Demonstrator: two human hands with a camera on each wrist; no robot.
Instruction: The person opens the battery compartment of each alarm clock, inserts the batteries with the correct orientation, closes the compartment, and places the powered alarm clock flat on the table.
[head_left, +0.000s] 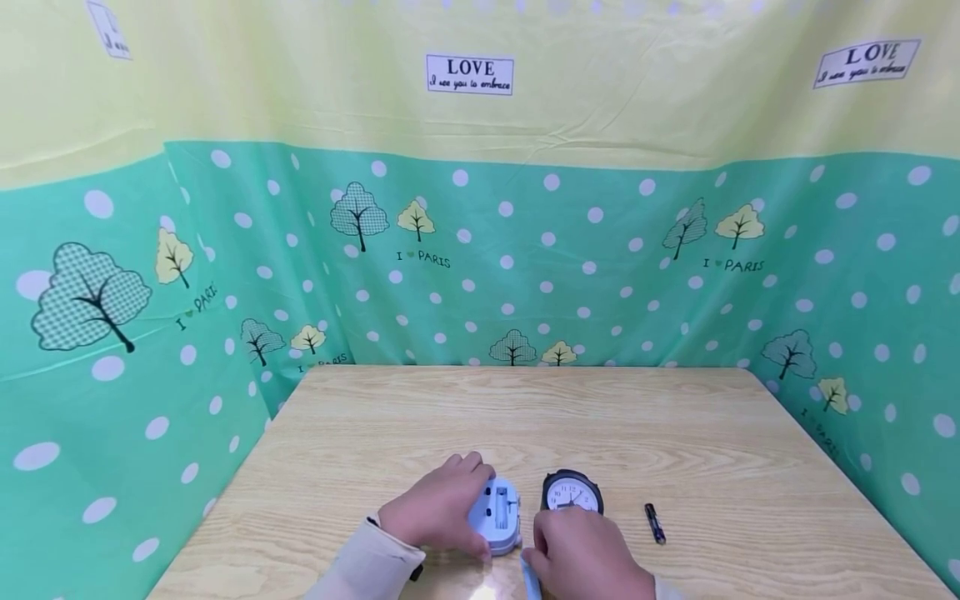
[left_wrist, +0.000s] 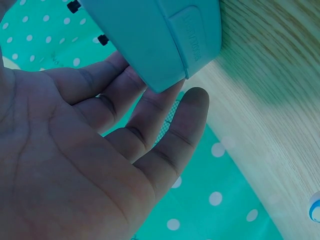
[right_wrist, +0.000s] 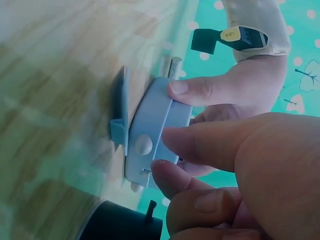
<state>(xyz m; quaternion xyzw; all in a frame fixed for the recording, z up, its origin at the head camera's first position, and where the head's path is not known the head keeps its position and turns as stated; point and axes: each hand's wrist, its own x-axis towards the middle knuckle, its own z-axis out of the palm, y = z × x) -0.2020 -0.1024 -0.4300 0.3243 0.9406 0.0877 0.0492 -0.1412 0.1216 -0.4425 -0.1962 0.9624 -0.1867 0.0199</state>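
A light blue alarm clock (head_left: 504,530) lies back side up, its battery compartment (head_left: 502,510) uncovered and two black knobs beside it. My left hand (head_left: 442,504) holds it, thumb at the near edge and fingers around the far edge. In the left wrist view the clock's casing (left_wrist: 150,40) shows raised lettering. My right hand (head_left: 581,554) is just right of the clock, fingers bent, thumb and index fingertips apart with nothing visible between them. Beneath its thumb in the head view is a light blue strip (head_left: 531,578). The right wrist view shows a flat blue piece (right_wrist: 119,110) beside the clock.
A black round clock (head_left: 573,490) stands behind my right hand, which covers its lower part. Farther right on the wooden table (head_left: 525,417) lies a small dark battery (head_left: 655,523). Silvery cylinders (right_wrist: 175,67) show beyond the left thumb. A patterned curtain (head_left: 510,275) surrounds the table.
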